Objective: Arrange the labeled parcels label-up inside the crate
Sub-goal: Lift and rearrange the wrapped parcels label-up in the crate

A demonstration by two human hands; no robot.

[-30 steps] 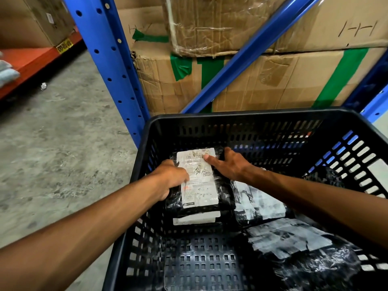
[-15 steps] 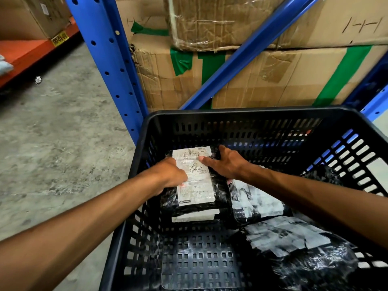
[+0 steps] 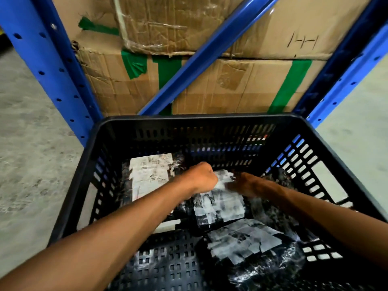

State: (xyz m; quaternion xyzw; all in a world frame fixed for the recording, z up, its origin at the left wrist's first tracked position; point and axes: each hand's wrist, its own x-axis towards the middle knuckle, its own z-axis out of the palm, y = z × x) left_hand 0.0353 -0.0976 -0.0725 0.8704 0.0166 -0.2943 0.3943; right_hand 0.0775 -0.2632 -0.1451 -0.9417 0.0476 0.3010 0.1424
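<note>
black plastic is wrapping every parcel in the crate, and both hands are meeting on the middle parcel, the left hand fisted on its white label and the right hand too blurred to judge. left of the hands, another parcel is lying label-up, its print unreadable, while "hh" is showing on a cardboard box beyond.

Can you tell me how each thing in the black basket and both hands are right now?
Crate: upright, open on top, partly filled.
Back-left parcel: lying flat, label up.
Middle parcel: label up, both hands on it.
Front parcel: label up, crinkled, untouched.
Left hand: closed in a fist on the middle parcel's far edge.
Right hand: on the middle parcel; too blurred to tell its grip.
</note>
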